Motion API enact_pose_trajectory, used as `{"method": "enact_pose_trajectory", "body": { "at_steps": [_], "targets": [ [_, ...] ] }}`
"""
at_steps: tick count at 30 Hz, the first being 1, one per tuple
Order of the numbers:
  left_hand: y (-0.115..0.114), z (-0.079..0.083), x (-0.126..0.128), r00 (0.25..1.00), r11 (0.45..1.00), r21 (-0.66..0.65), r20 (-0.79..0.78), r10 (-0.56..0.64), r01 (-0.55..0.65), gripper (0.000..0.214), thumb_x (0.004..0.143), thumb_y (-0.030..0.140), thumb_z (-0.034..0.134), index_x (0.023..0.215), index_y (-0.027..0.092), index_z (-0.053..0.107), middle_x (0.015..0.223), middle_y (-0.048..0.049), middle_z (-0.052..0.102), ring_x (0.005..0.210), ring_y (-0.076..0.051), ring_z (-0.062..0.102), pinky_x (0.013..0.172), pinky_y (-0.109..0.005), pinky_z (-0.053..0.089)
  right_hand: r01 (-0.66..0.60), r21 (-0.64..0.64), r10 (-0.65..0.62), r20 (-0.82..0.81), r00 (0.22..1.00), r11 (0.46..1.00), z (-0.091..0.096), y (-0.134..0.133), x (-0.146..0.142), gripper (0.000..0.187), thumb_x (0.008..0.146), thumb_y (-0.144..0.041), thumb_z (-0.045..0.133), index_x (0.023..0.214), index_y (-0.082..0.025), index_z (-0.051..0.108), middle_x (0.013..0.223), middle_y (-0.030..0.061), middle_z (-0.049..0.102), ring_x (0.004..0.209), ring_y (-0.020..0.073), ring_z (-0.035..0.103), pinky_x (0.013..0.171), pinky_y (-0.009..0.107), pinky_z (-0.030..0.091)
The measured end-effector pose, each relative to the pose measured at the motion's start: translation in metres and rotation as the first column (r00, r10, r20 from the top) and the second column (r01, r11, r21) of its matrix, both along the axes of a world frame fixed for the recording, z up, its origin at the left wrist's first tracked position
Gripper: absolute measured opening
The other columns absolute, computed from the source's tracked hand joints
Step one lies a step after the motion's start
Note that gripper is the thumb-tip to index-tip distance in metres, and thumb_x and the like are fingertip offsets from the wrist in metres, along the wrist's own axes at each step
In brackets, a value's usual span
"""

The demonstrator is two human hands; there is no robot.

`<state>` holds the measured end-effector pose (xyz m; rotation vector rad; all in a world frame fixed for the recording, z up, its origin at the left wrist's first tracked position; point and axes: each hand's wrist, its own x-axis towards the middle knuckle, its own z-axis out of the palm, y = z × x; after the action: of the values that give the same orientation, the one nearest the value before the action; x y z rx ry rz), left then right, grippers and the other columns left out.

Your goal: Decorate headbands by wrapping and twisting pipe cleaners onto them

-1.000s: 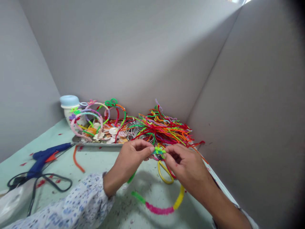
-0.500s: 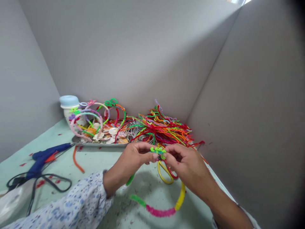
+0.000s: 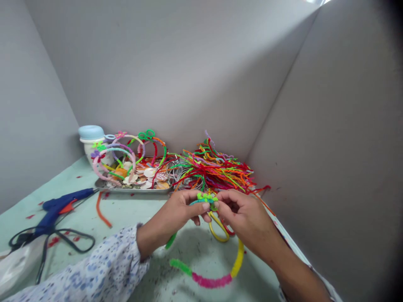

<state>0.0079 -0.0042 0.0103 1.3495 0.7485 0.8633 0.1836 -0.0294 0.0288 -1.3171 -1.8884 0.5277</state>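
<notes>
A hoop-shaped headband wrapped in green, pink and yellow fuzzy wire [image 3: 214,280] is hanging nearest, well to the near side of the flat metal tray [image 3: 132,189], its lower arc hovering over the pale green surface [image 3: 132,218]. A blue-flowered white sleeve [image 3: 103,268] is covering the left forearm.

Just above the hoop, still on the near side of the tray, the left hand [image 3: 178,209] and the right hand [image 3: 244,218] are meeting. Both are pinching a small lime-green and teal fuzzy-wire knot [image 3: 206,196] at the top of the headband, thumb and forefinger pressed together on it from either side. A yellow wire loop [image 3: 217,233] is dangling below the knot.

To the near left of the tray, a blue glue gun with an orange trigger [image 3: 59,207] is lying on the surface, its black cord [image 3: 72,239] curling nearer to the person. A single orange fuzzy wire [image 3: 101,212] is lying just in front of the tray's left end.

The tray is carrying pale shells and several finished pastel wire-wrapped headbands [image 3: 126,155] standing upright. Spilling off the tray's right end, a loose heap of red, orange and green fuzzy wires [image 3: 217,170] is spreading out. Behind the tray's left corner, a white jar with a light blue lid [image 3: 92,140] is standing against the grey partition walls [image 3: 189,75].
</notes>
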Motion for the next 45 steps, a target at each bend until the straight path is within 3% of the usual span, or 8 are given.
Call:
{"method": "enact_pose_trajectory", "body": {
  "at_steps": [5, 10, 24, 27, 32, 40, 45],
  "targets": [
    [0.000, -0.001, 0.001, 0.997, 0.997, -0.071, 0.078, -0.008, 0.013, 0.029, 0.077, 0.028, 0.069, 0.102, 0.015, 0.064, 0.079, -0.0035, 0.067, 0.068, -0.014, 0.062, 0.054, -0.021, 0.042, 0.021, 0.008, -0.021, 0.014, 1.000, 1.000, -0.002, 0.001, -0.001, 0.013, 0.082, -0.017, 0.054, 0.079, -0.018, 0.067, 0.075, 0.0016, 0.067, 0.064, 0.0135, 0.059, 0.051, 0.021, 0.042],
    [0.003, -0.002, 0.000, 0.999, 1.000, -0.028, 0.042, -0.013, 0.014, 0.018, 0.078, 0.029, 0.069, 0.086, 0.013, 0.067, 0.075, -0.0036, 0.067, 0.071, -0.014, 0.062, 0.058, -0.022, 0.044, 0.015, 0.028, -0.016, 0.057, 0.998, 1.000, -0.006, 0.003, 0.000, 0.013, 0.084, -0.019, 0.053, 0.081, -0.019, 0.066, 0.077, 0.0022, 0.068, 0.069, 0.0145, 0.060, 0.055, 0.021, 0.043],
    [0.001, 0.005, -0.005, 0.996, 0.996, 0.087, -0.091, -0.009, 0.017, 0.020, 0.081, 0.032, 0.063, 0.089, 0.015, 0.070, 0.079, -0.0029, 0.065, 0.072, -0.014, 0.056, 0.061, -0.023, 0.042, 0.025, 0.184, -0.048, 0.119, 0.992, 0.983, -0.009, -0.001, -0.002, 0.012, 0.083, -0.016, 0.056, 0.082, -0.021, 0.067, 0.073, -0.0003, 0.065, 0.067, 0.0141, 0.060, 0.063, 0.024, 0.043],
    [0.000, 0.006, -0.005, 0.993, 0.998, 0.053, -0.115, 0.034, -0.028, 0.016, 0.078, 0.030, 0.064, 0.079, 0.015, 0.068, 0.067, 0.0008, 0.058, 0.061, -0.010, 0.046, 0.056, -0.022, 0.036, 0.028, 0.195, -0.051, 0.113, 0.992, 0.980, -0.009, -0.001, -0.002, 0.011, 0.082, -0.016, 0.057, 0.083, -0.020, 0.067, 0.074, -0.0005, 0.065, 0.067, 0.0140, 0.060, 0.063, 0.024, 0.043],
    [-0.001, 0.011, -0.007, 0.998, 0.998, -0.059, -0.067, -0.013, 0.009, 0.014, 0.079, 0.026, 0.060, 0.072, 0.015, 0.064, 0.060, 0.0021, 0.053, 0.058, -0.010, 0.043, 0.057, -0.022, 0.034, 0.027, 0.175, -0.043, 0.091, 0.995, 0.984, -0.011, -0.001, -0.002, 0.011, 0.082, -0.015, 0.057, 0.083, -0.020, 0.066, 0.075, -0.0006, 0.065, 0.068, 0.0143, 0.060, 0.064, 0.024, 0.043],
    [-0.001, 0.009, -0.002, 0.994, 0.998, 0.019, -0.088, 0.066, -0.065, 0.015, 0.081, 0.020, 0.055, 0.074, 0.015, 0.067, 0.071, -0.0015, 0.060, 0.072, -0.014, 0.051, 0.070, -0.025, 0.038, 0.000, 0.194, -0.019, 0.095, 0.995, 0.981, -0.017, 0.007, -0.005, 0.012, 0.083, -0.013, 0.056, 0.083, -0.020, 0.066, 0.077, 0.0000, 0.064, 0.072, 0.0144, 0.060, 0.066, 0.025, 0.042],
    [0.001, 0.002, -0.001, 0.994, 0.997, 0.003, -0.086, 0.074, -0.074, 0.014, 0.080, 0.022, 0.056, 0.074, 0.016, 0.067, 0.069, 0.0000, 0.059, 0.063, -0.011, 0.047, 0.060, -0.023, 0.035, -0.018, 0.171, 0.004, 0.084, 0.996, 0.985, -0.025, 0.011, -0.006, 0.014, 0.085, -0.014, 0.053, 0.084, -0.019, 0.066, 0.079, 0.0015, 0.065, 0.076, 0.0158, 0.061, 0.069, 0.026, 0.044]
  ]
}}
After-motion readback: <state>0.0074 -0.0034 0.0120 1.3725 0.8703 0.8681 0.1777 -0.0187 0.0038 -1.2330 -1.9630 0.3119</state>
